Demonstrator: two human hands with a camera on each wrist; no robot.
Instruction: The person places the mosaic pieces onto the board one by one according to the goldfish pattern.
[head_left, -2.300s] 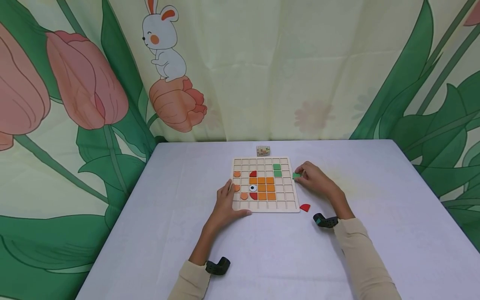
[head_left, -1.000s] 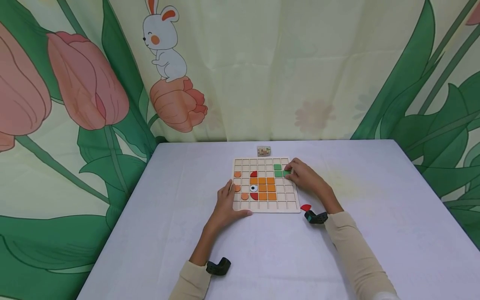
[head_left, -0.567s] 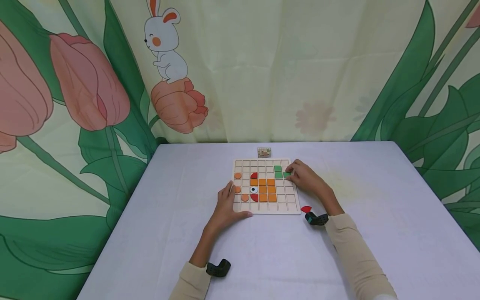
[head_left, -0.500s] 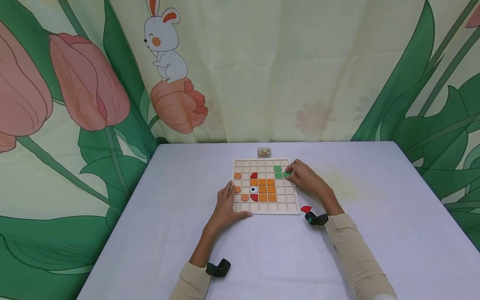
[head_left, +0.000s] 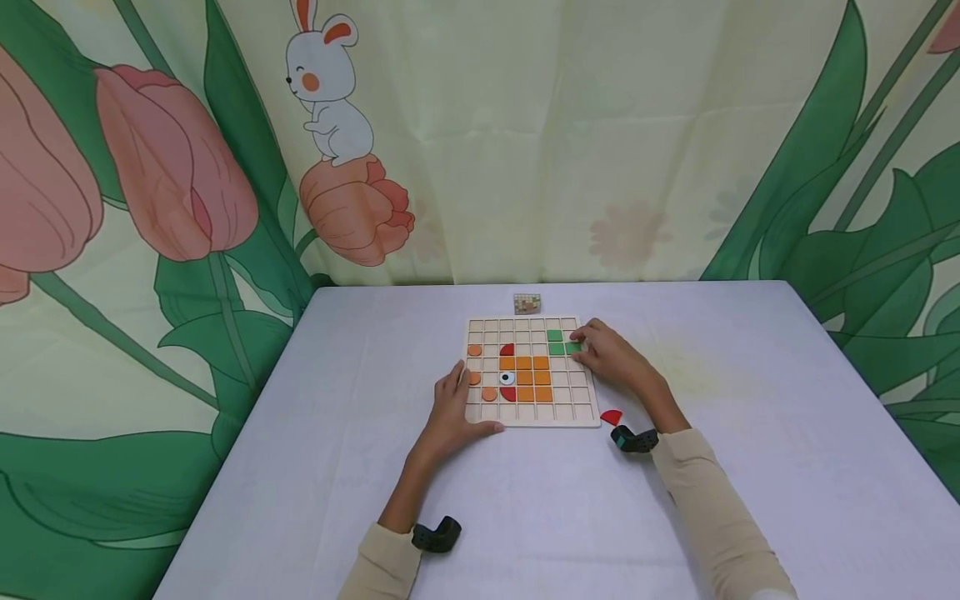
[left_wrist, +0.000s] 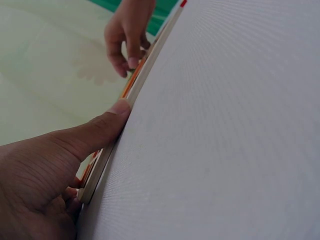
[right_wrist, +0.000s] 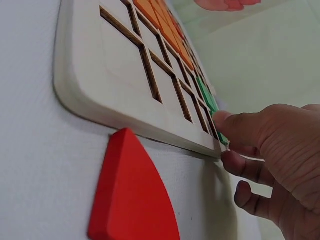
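A square wooden grid board (head_left: 576, 412) lies on the table. My left hand (head_left: 450, 407) holds its near left corner, thumb along the front edge and fingers along the left side. At the board's right side, my right hand (head_left: 613, 354) pinches a green square tile (head_left: 572, 348), seated in or just at a cell; the fingertips partly cover it. In the right wrist view the thumb touches green (right_wrist: 207, 95). Two more green tiles (head_left: 555, 342) sit to its left. Orange square tiles (head_left: 533, 377), red curved pieces (head_left: 507, 394), orange discs (head_left: 489, 393) and an eye piece (head_left: 507, 377) fill other cells.
A loose red curved-edge piece (head_left: 611, 417) lies on the white table (head_left: 540, 517) beside the board's near right corner. A small patterned block or card (head_left: 527, 303) stands behind the board. A printed curtain (head_left: 525, 142) hangs past the table's far edge.
My right hand has moved left from beside the board onto its right column, bringing the green tile next to the other green ones. The left hand has stayed at the corner.
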